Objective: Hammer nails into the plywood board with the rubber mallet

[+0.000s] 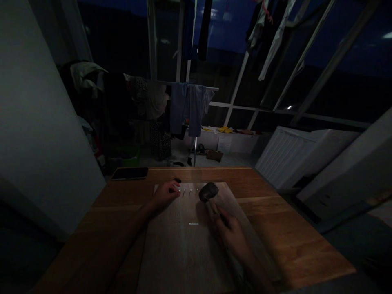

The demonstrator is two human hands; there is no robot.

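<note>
A pale wooden board [171, 249] lies on the table, with a short row of upright nails [190, 192] near its far edge. At the left end of that row, my left hand [166, 193] is closed in a pinch at a nail [179, 190]. My right hand [231, 230] is wrapped round the handle of a mallet [208, 192], whose dark head is above the board, just right of the row. One loose nail [194, 223] lies flat on the board between my hands and nearer to me. The dim light hides fine detail of the fingertips.
The wooden table [284, 228] extends on both sides of the board. A phone [130, 173] lies at its far left corner, and a small dark object [177, 180] sits behind my left hand. Beyond stand a clothes rack with hanging trousers [186, 108] and a white ribbed panel [284, 153].
</note>
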